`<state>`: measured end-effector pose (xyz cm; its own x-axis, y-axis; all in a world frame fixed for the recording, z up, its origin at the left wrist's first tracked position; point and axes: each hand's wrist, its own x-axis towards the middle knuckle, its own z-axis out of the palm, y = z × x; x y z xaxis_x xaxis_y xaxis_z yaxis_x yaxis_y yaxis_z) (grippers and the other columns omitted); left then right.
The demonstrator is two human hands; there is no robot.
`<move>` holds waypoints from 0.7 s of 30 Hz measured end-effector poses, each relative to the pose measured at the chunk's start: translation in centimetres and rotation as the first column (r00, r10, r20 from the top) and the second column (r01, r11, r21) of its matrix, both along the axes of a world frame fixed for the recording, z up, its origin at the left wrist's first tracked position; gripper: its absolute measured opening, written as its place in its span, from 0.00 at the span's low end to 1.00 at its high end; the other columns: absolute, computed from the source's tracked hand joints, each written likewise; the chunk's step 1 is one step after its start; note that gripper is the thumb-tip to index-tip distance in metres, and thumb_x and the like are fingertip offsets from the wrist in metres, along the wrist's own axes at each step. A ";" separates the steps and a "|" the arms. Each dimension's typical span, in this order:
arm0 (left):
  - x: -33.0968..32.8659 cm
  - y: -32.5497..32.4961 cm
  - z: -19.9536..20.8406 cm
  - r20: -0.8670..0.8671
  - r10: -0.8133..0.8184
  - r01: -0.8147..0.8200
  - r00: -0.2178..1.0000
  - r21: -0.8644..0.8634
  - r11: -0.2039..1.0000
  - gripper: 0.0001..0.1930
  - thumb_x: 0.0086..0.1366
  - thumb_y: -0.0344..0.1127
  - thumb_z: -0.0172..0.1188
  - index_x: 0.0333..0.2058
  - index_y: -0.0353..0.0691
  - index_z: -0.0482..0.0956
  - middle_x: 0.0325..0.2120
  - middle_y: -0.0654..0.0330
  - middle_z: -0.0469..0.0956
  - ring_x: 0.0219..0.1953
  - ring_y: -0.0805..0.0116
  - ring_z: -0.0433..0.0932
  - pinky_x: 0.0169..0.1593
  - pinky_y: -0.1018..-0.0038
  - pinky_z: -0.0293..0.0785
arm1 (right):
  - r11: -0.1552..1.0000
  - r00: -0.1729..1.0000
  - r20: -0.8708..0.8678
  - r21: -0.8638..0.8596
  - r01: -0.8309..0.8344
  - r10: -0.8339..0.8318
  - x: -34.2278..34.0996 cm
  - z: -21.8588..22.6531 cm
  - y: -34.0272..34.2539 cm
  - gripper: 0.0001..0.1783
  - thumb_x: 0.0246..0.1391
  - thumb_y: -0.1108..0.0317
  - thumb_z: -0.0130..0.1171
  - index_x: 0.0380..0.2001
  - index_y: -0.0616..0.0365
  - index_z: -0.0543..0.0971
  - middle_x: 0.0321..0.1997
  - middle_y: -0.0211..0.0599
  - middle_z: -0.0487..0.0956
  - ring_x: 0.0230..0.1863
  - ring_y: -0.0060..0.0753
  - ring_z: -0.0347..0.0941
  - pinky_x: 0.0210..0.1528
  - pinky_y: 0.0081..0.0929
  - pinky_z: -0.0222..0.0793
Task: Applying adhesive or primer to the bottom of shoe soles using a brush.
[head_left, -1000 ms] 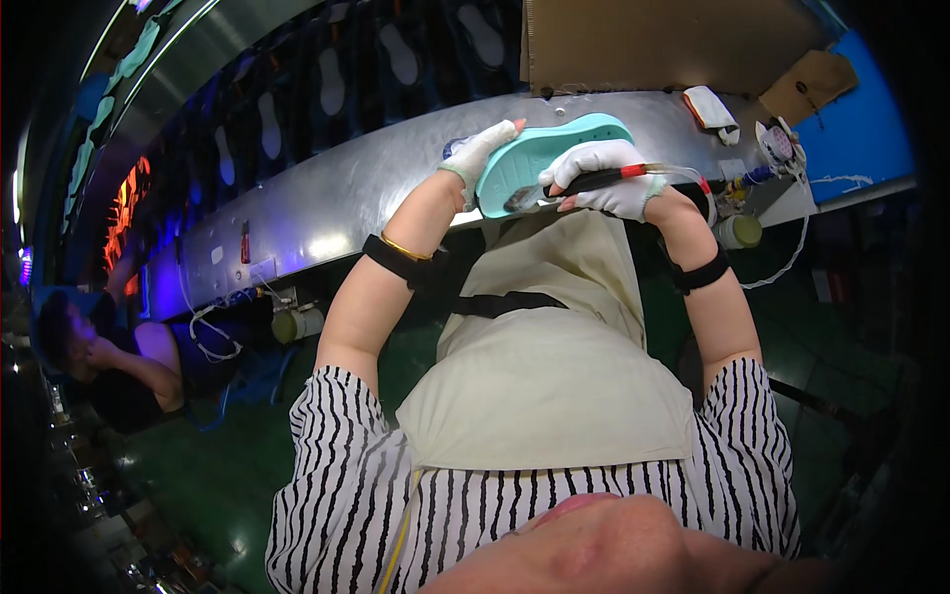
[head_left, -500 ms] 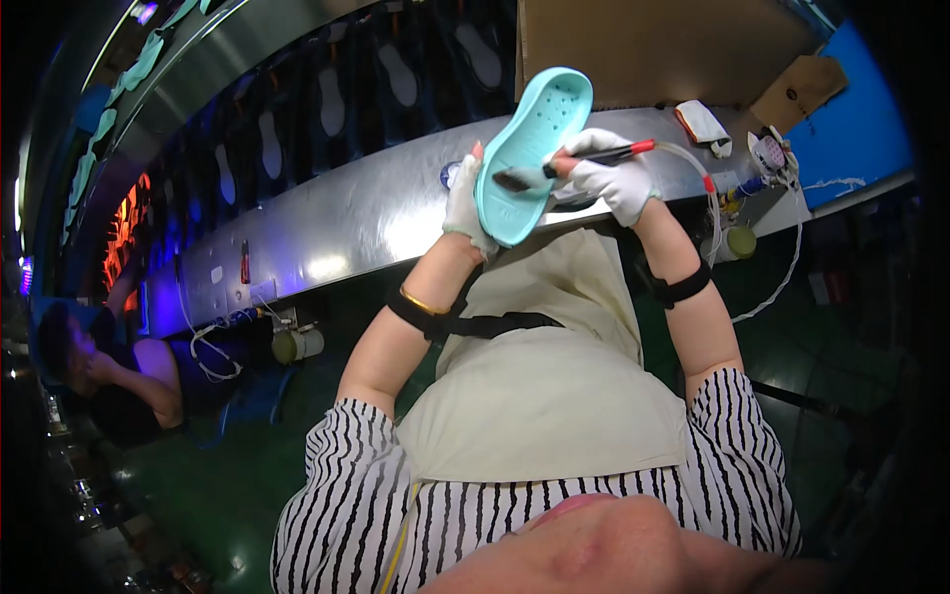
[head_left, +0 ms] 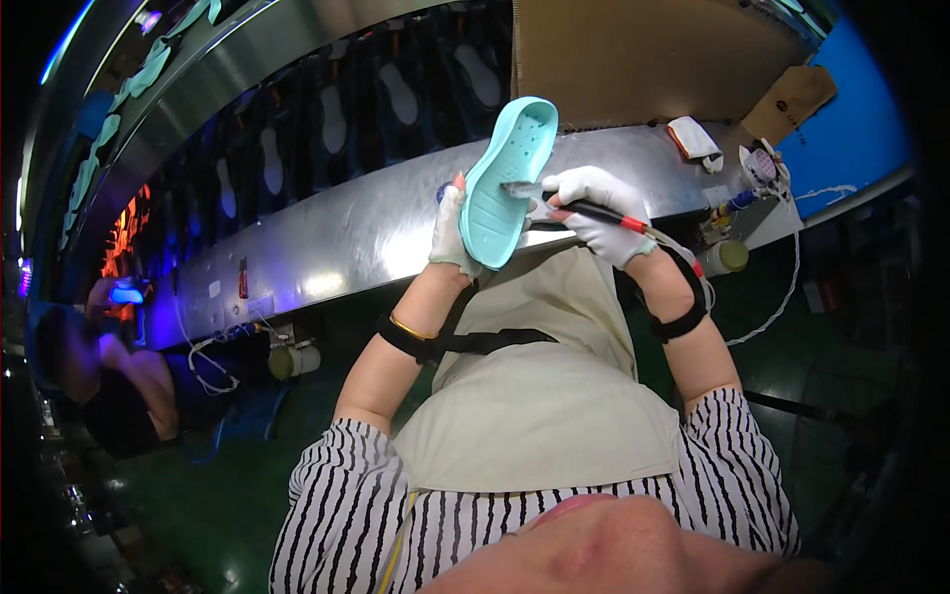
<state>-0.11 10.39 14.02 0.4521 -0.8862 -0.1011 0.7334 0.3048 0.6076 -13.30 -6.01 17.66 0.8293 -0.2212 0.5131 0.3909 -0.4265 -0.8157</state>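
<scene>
My left hand, in a white glove with bare fingertips, grips the left edge of a turquoise shoe sole. The sole is tilted above the metal bench, its inner face up, with small holes near the far end. In my gloved right hand is a brush with a black handle and red bands. Its dark bristles meet the middle of the sole's inner face, as far as I can see. A thin tube runs from the handle past my right forearm.
Dark racks holding grey shoe-shaped pieces line the far side of the metal bench. A cardboard box stands behind. At right are a folded white cloth and a cable-wrapped fitting. A co-worker sits far left.
The sole and my left hand have come lower and slightly left. The brush has shifted from the near end toward the sole's middle, and its tube now hangs closer to my right forearm.
</scene>
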 end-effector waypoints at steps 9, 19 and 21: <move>0.8 0.0 0.1 0.350 0.088 -0.095 0.933 0.003 0.995 0.30 0.68 0.59 0.39 0.53 0.39 0.68 0.41 0.57 0.77 0.40 0.69 0.77 0.45 0.74 0.74 | 0.924 1.000 0.016 -0.384 -0.005 0.012 -0.6 1.8 -1.2 0.09 0.43 0.82 0.63 0.27 0.59 0.75 0.39 0.40 0.78 0.41 0.38 0.76 0.44 0.28 0.71; 1.9 -0.8 2.0 0.363 0.126 -0.088 0.923 -0.119 0.989 0.28 0.69 0.58 0.40 0.55 0.41 0.67 0.41 0.60 0.75 0.42 0.72 0.74 0.46 0.75 0.71 | 0.930 0.982 0.088 -0.346 -0.125 0.164 -0.2 2.5 1.1 0.13 0.34 0.85 0.56 0.26 0.57 0.76 0.36 0.41 0.78 0.39 0.43 0.75 0.42 0.31 0.72; 2.4 -0.8 2.6 0.430 0.202 -0.185 0.880 -0.081 0.979 0.29 0.69 0.58 0.40 0.57 0.42 0.66 0.42 0.59 0.75 0.42 0.72 0.75 0.46 0.75 0.72 | 0.935 0.975 0.035 -0.291 -0.202 0.221 -0.8 2.8 1.2 0.12 0.34 0.86 0.56 0.25 0.57 0.76 0.36 0.41 0.78 0.39 0.43 0.75 0.43 0.32 0.71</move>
